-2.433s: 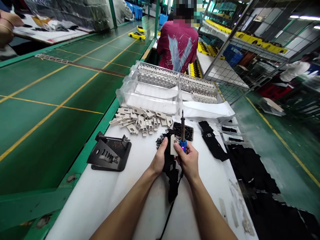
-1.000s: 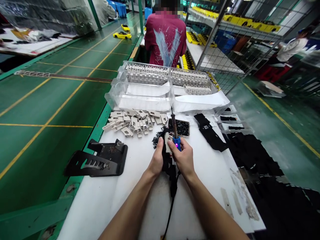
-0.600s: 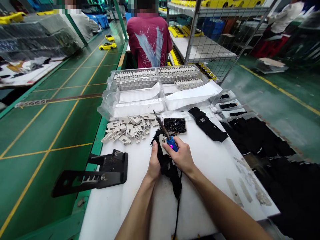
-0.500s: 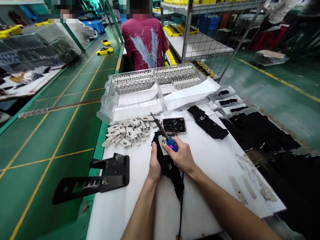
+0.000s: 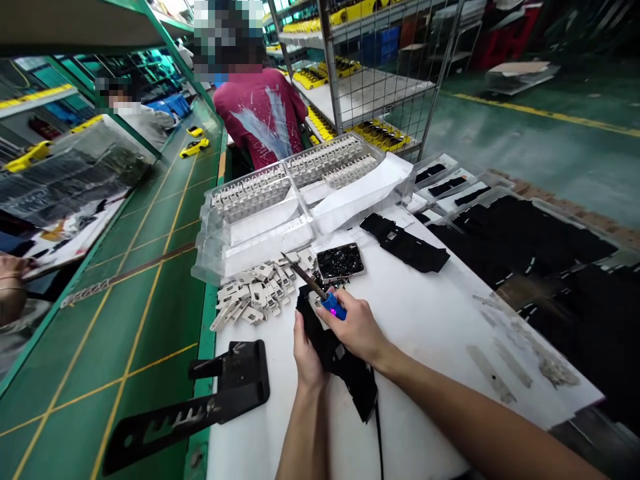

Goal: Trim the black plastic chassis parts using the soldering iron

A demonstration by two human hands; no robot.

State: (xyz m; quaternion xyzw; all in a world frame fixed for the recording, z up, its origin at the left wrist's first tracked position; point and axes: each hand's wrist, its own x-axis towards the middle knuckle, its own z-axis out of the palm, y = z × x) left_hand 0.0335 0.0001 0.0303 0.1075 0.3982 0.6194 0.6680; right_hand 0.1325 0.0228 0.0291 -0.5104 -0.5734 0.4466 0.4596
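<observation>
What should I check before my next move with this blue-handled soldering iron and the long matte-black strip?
1. Blue-handled soldering iron gripped by the right hand: ok.
2. Pointed metal tip directed away from the left hand: ok.
3. Indicator light on the handle lit: ok, it glows pink.
4. Long matte-black strip held by the left hand: ok.
5. Tip clear of the heap of cream plastic parts: cannot tell; it overlaps them in this view.
6. Slotted black metal stand fully on the white tabletop: not ok; its long arm juts past the left edge.
</observation>
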